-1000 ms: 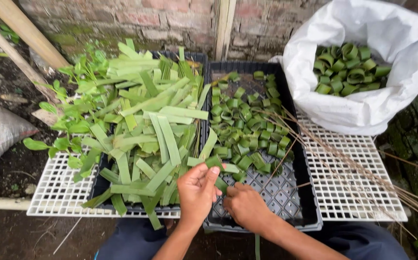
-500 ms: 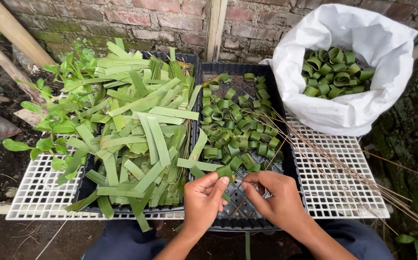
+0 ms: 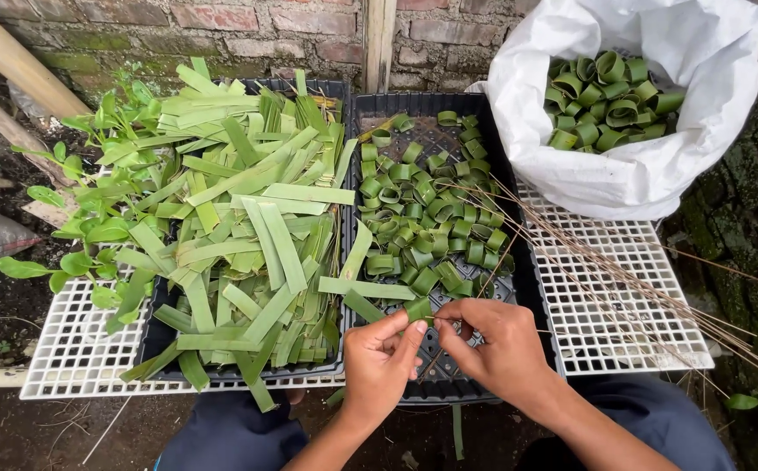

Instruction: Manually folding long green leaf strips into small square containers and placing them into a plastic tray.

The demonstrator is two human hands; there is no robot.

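My left hand (image 3: 380, 359) and my right hand (image 3: 490, 342) meet over the near end of the right black tray (image 3: 525, 277). Between their fingertips they pinch a small rolled green leaf strip (image 3: 420, 310). The right tray holds several rolled leaf rings (image 3: 422, 214). The left black tray (image 3: 159, 321) is piled with flat cut green leaf strips (image 3: 248, 218). One flat strip (image 3: 366, 288) lies across the divide between both trays, just beyond my hands.
A white sack (image 3: 636, 166) at the far right holds more rolled leaf rings (image 3: 606, 100). Thin brown sticks (image 3: 623, 270) lie over the white grid rack (image 3: 610, 331). Leafy twigs (image 3: 91, 227) sit at left. A brick wall (image 3: 248, 35) and bamboo poles (image 3: 12, 61) stand behind.
My hands have come together, both now pinching the rolled strip. The view has shifted slightly; trays and sack are unmoved.
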